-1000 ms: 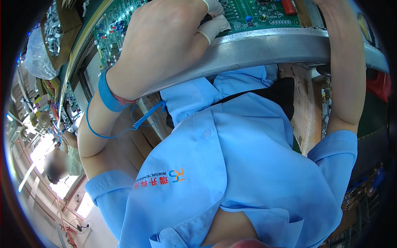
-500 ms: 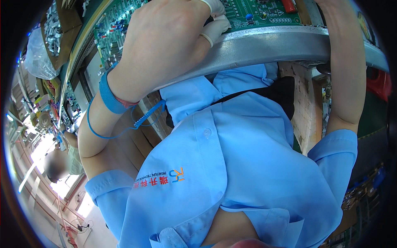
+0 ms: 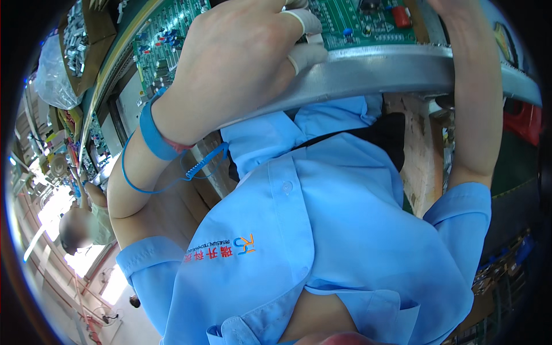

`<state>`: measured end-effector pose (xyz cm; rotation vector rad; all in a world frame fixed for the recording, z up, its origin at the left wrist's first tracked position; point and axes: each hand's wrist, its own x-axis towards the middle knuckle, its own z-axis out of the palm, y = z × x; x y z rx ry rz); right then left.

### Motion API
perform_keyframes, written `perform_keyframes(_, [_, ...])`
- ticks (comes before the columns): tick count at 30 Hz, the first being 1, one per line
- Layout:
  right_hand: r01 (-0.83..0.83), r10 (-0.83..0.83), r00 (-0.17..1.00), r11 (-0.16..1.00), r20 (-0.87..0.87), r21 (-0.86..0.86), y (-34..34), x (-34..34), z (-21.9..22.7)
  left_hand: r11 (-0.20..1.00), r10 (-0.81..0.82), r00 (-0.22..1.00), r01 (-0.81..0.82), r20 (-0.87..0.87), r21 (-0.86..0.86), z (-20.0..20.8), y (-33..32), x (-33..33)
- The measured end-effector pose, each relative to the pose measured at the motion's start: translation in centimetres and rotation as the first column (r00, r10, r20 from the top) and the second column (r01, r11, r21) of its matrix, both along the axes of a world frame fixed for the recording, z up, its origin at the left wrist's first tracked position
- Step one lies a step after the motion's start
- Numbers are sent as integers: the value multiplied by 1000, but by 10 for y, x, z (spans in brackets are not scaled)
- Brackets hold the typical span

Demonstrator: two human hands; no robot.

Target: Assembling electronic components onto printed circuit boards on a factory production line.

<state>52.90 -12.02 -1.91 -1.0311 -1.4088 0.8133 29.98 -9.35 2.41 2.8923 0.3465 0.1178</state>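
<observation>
My left hand [image 3: 244, 54] is over the near edge of a green circuit board [image 3: 368, 29], a blue strap [image 3: 150, 133] with a coiled cord round its wrist. Pale finger cots [image 3: 307, 56] cover some of its fingers, which curl together; a small whitish bit shows between them, too hidden to name. On the board by these fingers are a blue round component [image 3: 347, 33] and a red block-shaped component [image 3: 402, 16]. My right hand [image 3: 445, 6] reaches past the board's right side. The top edge of the picture cuts off its fingers.
A grey metal rail [image 3: 379, 72] runs along the board's near side. Another populated board [image 3: 164, 43] lies left of my hand. At the far left are a carton of small metal parts [image 3: 75, 49] and a clear plastic bag [image 3: 54, 75]. Another person [image 3: 98, 215] is beyond, lower left.
My left hand has shifted slightly right and down, its covered fingers now lower over the rail. My right forearm has moved a little left. The boards sit slightly differently in view.
</observation>
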Motion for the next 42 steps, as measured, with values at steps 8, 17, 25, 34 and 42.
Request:
perform_keyframes(8, [-261, 107, 872, 927, -478, -269, -13, -19, 13, 295, -158, 504, 845, 849, -447, -29, 86, -53])
perform_keyframes(17, [-136, 159, 986, 936, 47, -325, 10, -71, 26, 429, 749, 640, -664, -169, -613, 57, 43, -146])
perform_keyframes(25, [-288, 390, 881, 891, 266, -352, 33, -183, 36, 373, 863, 504, -674, -27, -637, 44, 45, -215])
perform_keyframes(34, [-341, 184, 532, 940, 827, 10, 46, -245, 15, 479, 828, 558, -650, 56, -590, 25, 50, -263])
perform_keyframes(42, [-392, 111, 456, 916, 883, 87, 49, -253, 5, 585, 798, 590, -708, 125, -396, 11, 58, -271])
